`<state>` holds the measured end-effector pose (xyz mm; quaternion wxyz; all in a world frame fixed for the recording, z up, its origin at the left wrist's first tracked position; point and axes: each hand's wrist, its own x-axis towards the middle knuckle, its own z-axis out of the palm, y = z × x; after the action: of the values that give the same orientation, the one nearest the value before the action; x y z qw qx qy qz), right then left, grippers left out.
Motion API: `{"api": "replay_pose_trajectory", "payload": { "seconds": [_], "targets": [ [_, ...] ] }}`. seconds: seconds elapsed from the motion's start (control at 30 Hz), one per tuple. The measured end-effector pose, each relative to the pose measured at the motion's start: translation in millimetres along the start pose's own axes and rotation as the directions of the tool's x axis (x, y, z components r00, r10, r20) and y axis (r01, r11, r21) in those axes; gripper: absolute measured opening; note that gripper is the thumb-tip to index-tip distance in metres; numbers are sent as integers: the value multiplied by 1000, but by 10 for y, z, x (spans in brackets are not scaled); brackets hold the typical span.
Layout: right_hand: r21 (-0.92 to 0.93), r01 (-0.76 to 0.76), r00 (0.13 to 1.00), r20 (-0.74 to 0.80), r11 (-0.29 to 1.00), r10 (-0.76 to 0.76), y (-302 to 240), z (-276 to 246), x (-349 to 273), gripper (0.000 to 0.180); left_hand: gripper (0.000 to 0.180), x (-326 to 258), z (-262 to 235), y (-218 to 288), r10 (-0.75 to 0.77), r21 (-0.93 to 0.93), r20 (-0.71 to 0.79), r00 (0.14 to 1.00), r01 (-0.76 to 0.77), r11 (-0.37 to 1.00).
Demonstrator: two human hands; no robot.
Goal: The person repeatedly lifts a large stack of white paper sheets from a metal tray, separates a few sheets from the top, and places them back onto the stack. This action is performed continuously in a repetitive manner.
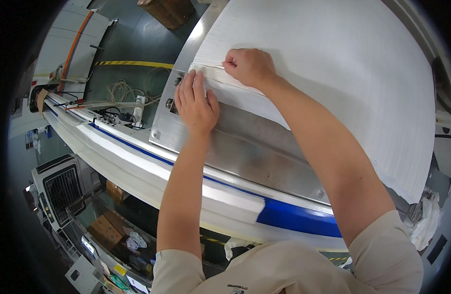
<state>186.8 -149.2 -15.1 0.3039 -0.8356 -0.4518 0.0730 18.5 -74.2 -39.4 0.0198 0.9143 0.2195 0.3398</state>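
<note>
Two bare hands work at the near corner of a big white ribbed sheet (333, 83) spread over a metal table. At far left, the room falls away to a dark green floor (132, 36) with a yellow-and-black striped line (132, 63), a tangle of pale cables (122, 90) and a grey machine with a grille (61, 188). Lower down sit cardboard boxes (105, 230) among clutter. A long white rail with a blue stripe (152, 157) runs across the table's edge, and beside it lies a bare steel plate (245, 147) with bolts. The left hand (196, 103) lies flat, fingers spread, pressing the sheet's corner onto the plate. Just right of it, the right hand (250, 66) is curled tight, pinching a thin strip (208, 66) at the sheet's edge.
</note>
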Motion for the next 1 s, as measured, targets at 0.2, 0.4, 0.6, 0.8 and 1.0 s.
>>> {"api": "replay_pose_trajectory", "payload": {
  "seconds": [0.2, 0.4, 0.6, 0.8, 1.0],
  "targets": [
    [-45, 23, 999, -29, 999, -24, 27, 1, 7, 14, 44, 76, 102, -202, 109, 72, 99, 989, -117, 991],
    [-51, 4, 1000, -6, 999, -4, 27, -22, 13, 13, 44, 54, 99, -216, 98, 58, 112, 989, -104, 993],
    [-25, -15, 999, 37, 1000, 15, 11, -42, 24, 14, 39, 41, 83, -219, 96, 78, 77, 992, -102, 992],
    [-23, -14, 1000, 5, 1000, 14, 33, -11, 14, 14, 41, 79, 67, -193, 92, 41, 92, 991, -96, 994],
    [-80, -5, 1000, -18, 997, 4, 31, 8, 30, 15, 38, 97, 66, -205, 99, 66, 83, 992, -104, 992]
  ]
}}
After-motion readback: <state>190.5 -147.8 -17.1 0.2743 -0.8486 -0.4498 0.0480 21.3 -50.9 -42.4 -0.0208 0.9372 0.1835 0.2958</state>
